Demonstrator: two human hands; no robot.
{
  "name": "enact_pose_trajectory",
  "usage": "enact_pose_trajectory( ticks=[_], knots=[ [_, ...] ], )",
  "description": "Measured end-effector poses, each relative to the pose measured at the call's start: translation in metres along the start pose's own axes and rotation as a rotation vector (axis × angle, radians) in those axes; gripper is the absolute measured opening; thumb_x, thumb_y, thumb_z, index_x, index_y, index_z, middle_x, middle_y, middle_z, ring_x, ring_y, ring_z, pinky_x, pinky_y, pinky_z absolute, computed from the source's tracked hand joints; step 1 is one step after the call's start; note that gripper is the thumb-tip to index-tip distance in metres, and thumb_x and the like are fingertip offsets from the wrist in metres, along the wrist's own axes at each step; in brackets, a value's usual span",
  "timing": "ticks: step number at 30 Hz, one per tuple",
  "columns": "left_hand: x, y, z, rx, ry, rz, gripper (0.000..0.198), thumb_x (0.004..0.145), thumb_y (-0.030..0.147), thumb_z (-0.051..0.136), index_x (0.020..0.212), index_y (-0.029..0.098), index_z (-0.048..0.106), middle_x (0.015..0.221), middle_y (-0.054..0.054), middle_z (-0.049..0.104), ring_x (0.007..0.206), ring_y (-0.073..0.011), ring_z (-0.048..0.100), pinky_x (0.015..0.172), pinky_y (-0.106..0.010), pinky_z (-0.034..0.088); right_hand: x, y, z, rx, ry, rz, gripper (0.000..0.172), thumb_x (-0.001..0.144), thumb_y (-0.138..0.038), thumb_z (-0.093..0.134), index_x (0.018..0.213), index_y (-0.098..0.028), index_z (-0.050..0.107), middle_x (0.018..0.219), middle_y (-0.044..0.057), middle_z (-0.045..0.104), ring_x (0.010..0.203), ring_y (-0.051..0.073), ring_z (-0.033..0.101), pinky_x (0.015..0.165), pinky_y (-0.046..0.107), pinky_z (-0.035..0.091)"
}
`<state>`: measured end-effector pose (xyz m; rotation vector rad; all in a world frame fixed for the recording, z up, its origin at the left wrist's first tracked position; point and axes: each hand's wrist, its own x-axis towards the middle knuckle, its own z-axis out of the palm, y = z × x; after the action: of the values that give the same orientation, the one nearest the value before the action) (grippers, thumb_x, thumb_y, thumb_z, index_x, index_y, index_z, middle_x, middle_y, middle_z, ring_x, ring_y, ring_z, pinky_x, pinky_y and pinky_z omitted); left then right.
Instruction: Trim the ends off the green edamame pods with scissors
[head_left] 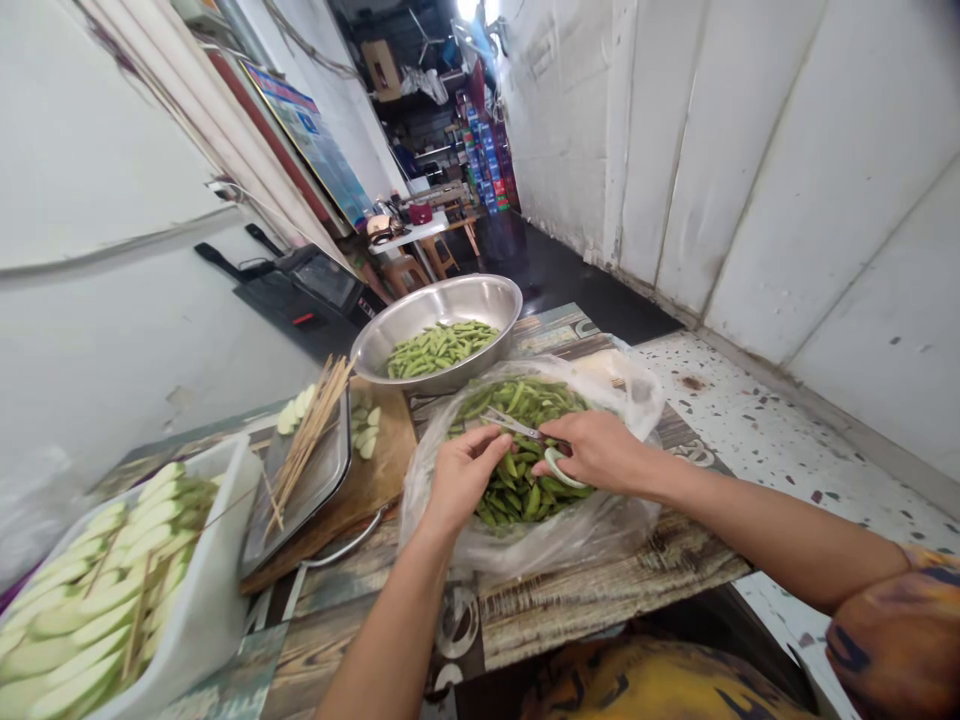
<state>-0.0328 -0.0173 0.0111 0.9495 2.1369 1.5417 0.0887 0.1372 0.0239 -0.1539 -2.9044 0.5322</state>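
In my right hand [589, 452] is a pair of scissors [514, 424] with pale green handles, the fingers wrapped round the grips. The metal blades point left and look slightly apart. My left hand [469, 468] is closed in a pinch right beside the blades; whatever sits between its fingertips is hidden. Both hands are above a clear plastic bag [442, 520] spread wide on the table, filled with green bean pods [534, 500]. Behind the bag, a steel bowl [484, 298] holds more green pods [442, 345].
To the left, a white plastic tub [225, 530] holds pale green slices on sticks. Wooden skewers [311, 430] lie across a metal tray [330, 470] on a wooden cutting board [390, 440]. These stand on a wood-patterned table [600, 600]. A white wall [750, 150] runs along the right.
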Motion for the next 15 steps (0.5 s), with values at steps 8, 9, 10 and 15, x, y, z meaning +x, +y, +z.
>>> enact_pose_trajectory(
  ticks=[8, 9, 10, 15],
  knots=[
    [0.0013, -0.0030, -0.0014, 0.138, -0.129, 0.069, 0.020, 0.076, 0.033, 0.059, 0.070, 0.017, 0.069, 0.065, -0.001, 0.063, 0.061, -0.0153, 0.054, 0.058, -0.025, 0.040, -0.0029, 0.0000, -0.0053, -0.129, -0.121, 0.008, 0.031, 0.080, -0.049, 0.058, 0.084, -0.020, 0.068, 0.077, 0.008, 0.071, 0.072, 0.023, 0.064, 0.053, 0.026, 0.028],
    [0.0012, -0.0027, -0.0016, 0.147, -0.143, 0.067, 0.020, 0.076, 0.033, 0.059, 0.070, 0.017, 0.069, 0.066, -0.001, 0.064, 0.063, -0.0155, 0.055, 0.060, -0.025, 0.041, -0.0038, 0.0001, -0.0062, -0.132, -0.128, 0.003, 0.030, 0.080, -0.048, 0.057, 0.083, -0.020, 0.068, 0.076, 0.008, 0.071, 0.072, 0.023, 0.064, 0.053, 0.026, 0.028],
    [0.0010, -0.0024, -0.0016, 0.150, -0.155, 0.063, 0.020, 0.076, 0.033, 0.059, 0.071, 0.017, 0.069, 0.068, -0.001, 0.065, 0.064, -0.0156, 0.056, 0.061, -0.026, 0.042, -0.0047, 0.0003, -0.0071, -0.135, -0.133, -0.002, 0.030, 0.081, -0.047, 0.057, 0.083, -0.019, 0.068, 0.075, 0.008, 0.070, 0.071, 0.023, 0.064, 0.053, 0.026, 0.028],
    [0.0005, -0.0009, -0.0021, 0.095, -0.183, 0.021, 0.019, 0.074, 0.032, 0.062, 0.075, 0.015, 0.070, 0.071, -0.002, 0.067, 0.066, -0.0158, 0.058, 0.063, -0.025, 0.043, -0.0066, 0.0020, -0.0093, -0.145, -0.147, 0.003, 0.026, 0.081, -0.041, 0.058, 0.082, -0.018, 0.070, 0.071, 0.009, 0.069, 0.068, 0.022, 0.063, 0.053, 0.025, 0.029]
  ],
)
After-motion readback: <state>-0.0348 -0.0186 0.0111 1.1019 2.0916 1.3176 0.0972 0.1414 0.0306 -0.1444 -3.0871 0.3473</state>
